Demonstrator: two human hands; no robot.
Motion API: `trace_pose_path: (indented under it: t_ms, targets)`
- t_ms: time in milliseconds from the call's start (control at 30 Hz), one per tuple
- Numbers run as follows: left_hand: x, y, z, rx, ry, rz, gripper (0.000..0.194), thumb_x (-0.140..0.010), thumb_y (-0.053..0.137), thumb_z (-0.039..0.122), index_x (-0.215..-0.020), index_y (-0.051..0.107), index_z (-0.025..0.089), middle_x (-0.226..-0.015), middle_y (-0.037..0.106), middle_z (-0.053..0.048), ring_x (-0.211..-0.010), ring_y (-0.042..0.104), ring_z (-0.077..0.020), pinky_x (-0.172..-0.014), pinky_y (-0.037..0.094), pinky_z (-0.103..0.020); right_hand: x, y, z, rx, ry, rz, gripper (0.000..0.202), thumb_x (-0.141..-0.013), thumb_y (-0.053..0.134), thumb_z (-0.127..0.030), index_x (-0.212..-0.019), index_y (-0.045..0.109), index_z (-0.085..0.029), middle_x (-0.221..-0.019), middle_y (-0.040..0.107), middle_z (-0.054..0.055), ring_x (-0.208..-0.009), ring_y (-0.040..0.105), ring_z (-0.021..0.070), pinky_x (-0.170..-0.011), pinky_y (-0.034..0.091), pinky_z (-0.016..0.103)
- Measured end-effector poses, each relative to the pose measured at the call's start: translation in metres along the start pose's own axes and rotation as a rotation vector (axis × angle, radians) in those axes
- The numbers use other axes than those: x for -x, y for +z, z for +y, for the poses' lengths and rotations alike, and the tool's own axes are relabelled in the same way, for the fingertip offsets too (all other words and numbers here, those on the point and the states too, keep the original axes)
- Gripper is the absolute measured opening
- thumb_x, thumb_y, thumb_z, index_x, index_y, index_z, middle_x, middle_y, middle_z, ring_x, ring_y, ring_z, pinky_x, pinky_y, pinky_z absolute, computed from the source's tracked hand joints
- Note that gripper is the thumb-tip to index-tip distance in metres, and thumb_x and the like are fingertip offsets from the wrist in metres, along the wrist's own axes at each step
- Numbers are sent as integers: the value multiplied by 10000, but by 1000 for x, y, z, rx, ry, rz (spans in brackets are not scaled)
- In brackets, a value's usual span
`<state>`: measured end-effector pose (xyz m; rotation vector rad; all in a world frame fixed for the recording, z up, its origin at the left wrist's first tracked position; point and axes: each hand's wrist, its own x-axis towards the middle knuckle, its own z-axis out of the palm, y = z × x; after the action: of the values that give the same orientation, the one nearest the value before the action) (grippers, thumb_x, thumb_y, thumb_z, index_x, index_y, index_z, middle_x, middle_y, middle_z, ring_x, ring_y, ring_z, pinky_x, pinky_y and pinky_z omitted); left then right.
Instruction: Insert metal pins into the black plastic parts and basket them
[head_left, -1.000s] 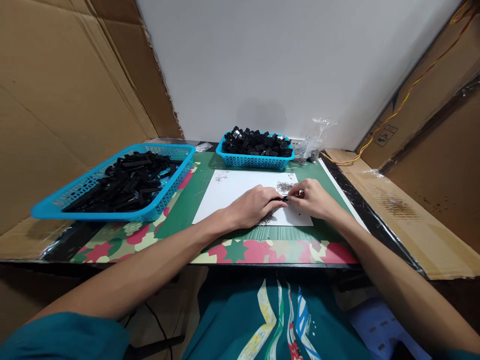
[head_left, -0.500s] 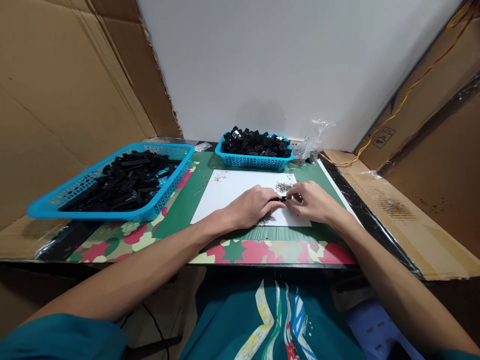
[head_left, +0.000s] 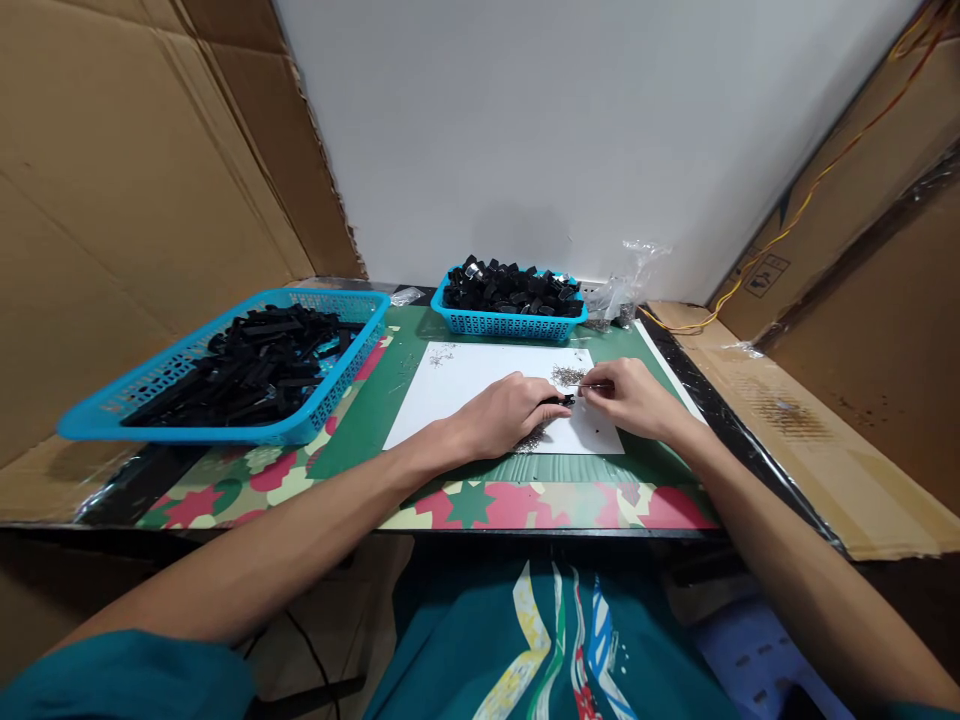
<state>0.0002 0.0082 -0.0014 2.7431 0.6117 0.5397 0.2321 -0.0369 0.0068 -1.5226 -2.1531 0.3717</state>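
Note:
My left hand (head_left: 510, 412) rests on a white sheet of paper (head_left: 442, 405), its thumb and fingers closed on a small black plastic piece (head_left: 568, 400) whose end sticks out to the right. My right hand (head_left: 626, 397) pinches thin metal tweezers (head_left: 592, 386), their tip pointing left, just above and apart from the black piece. Beyond the tip lies a heap of tiny metal parts (head_left: 568, 375). A second heap of tiny parts (head_left: 529, 440) is partly hidden under my left hand. A few more bits (head_left: 442, 354) are scattered at the sheet's far left corner.
A large blue basket (head_left: 187, 434) of long black plastic pieces (head_left: 262, 350) stands at the left. At the back, a smaller blue basket (head_left: 510, 325) holds short black pieces (head_left: 514, 287), beside clear plastic bags (head_left: 619, 300). Cardboard walls (head_left: 135, 150) flank the green mat (head_left: 360, 430).
My right hand has drawn the tweezers slightly up and away from the black piece, leaving a gap. My left hand stays in place with its hold.

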Motion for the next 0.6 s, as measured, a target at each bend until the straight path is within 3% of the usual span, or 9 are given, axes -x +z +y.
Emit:
trace_pose_path:
  t_ms: [167, 367, 600]
  targets:
    - [-1, 2, -3, -5, 28, 14, 376, -1074, 523, 447, -1122, 765, 163, -1006, 780, -108, -892, 704, -240, -814, 489, -366, -2, 0, 0, -83, 110, 75, 281, -914, 593, -305, -803, 793, -142, -652, 664, 39, -588, 474, 145, -574, 318, 304]
    - [-2, 1, -5, 63, 26, 41, 342, -1050, 580, 438, -1147, 776, 175, -1014, 789, -107, -895, 721, -235, -810, 509, -353, -1, -6, 4, -186, 13, 295, 279, -941, 634, -381, -872, 826, -189, -995, 781, 107, -832, 671, 214, -752, 498, 356]
    - [-1, -5, -1, 139, -25, 8, 305, -1046, 592, 351, -1183, 777, 151, -1066, 807, -113, -850, 735, -210, -758, 513, -318, -3, 5, 3, -747, 248, 286, 382, -839, 778, -530, -777, 717, -158, -744, 765, 115, -697, 756, 241, -713, 661, 411]
